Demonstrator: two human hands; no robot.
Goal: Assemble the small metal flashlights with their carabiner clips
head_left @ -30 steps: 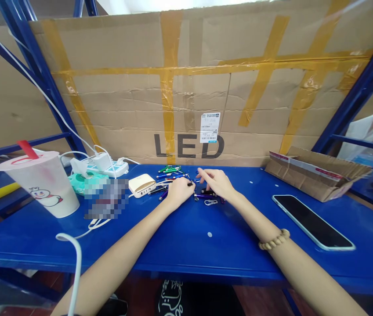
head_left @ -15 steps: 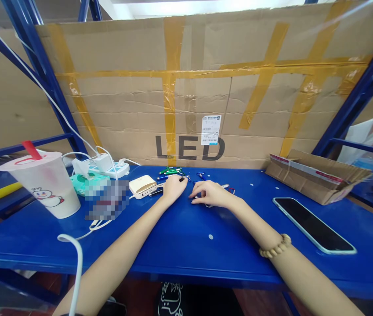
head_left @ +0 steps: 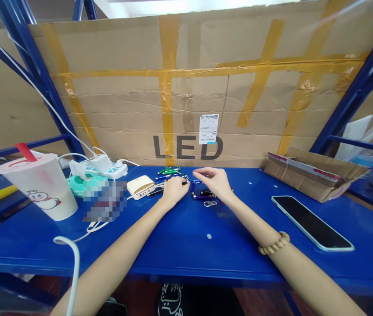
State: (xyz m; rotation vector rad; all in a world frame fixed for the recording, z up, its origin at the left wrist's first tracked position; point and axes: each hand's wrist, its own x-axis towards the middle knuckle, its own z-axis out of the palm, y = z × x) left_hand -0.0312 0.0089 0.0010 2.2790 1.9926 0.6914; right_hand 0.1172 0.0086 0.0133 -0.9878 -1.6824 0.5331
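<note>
My left hand (head_left: 175, 192) rests on the blue shelf with its fingers curled, closed on a small dark tube-like piece (head_left: 184, 182) that mostly hides in the fingertips. My right hand (head_left: 215, 182) hovers just right of it, fingers stretched to the left and apart, with nothing visible in them. Below its fingers lie a blue tube (head_left: 193, 188) and several dark and purple tubes (head_left: 202, 197), with a silver carabiner clip (head_left: 210, 203) in front. Behind my left hand are green tubes (head_left: 168, 170) and blue tubes (head_left: 165, 177). A black tube (head_left: 156, 192) lies left of it.
At left are a cream power bank (head_left: 140, 187), a wipes pack (head_left: 85, 184), a power strip (head_left: 120, 169) and a drink cup (head_left: 43, 186). To the right lie a phone (head_left: 311, 223) and an open cardboard box (head_left: 314, 175). A cardboard sheet (head_left: 133, 101) stands behind.
My right hand has lifted and moved away toward the back, its fingers straighter, uncovering the purple tubes and the carabiner clip. My left hand stays nearly in place; the view has shifted slightly.
</note>
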